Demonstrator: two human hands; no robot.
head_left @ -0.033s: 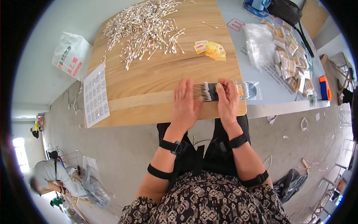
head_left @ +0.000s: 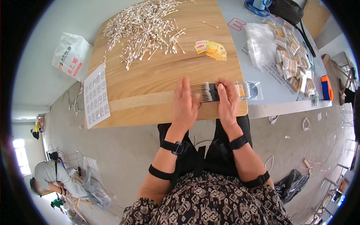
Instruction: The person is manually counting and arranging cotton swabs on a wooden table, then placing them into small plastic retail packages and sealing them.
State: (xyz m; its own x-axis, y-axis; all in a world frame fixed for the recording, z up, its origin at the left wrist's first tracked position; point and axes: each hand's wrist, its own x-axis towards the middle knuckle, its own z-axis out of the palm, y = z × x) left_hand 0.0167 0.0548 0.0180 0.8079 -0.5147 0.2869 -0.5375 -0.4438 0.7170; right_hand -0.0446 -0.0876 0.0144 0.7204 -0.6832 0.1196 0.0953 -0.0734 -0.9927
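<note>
both palms lay flat, fingers spread, pinching nothing: the left hand [head_left: 184, 103] and right hand [head_left: 227, 101] pressed down on a row of cotton swabs [head_left: 205, 92] lined up side by side at the near edge of the wooden board [head_left: 157, 78]. beyond them sat a stack of yellow packets [head_left: 211, 49] and a loose heap of swabs [head_left: 144, 26]. filled clear bags [head_left: 292, 56] lay to the right on the grey table [head_left: 270, 90].

Pale wooden board [head_left: 157, 80], white cotton swabs [head_left: 146, 28], yellow packets [head_left: 212, 49], black wrist straps [head_left: 174, 147], black-and-white patterned dress [head_left: 206, 202].
</note>
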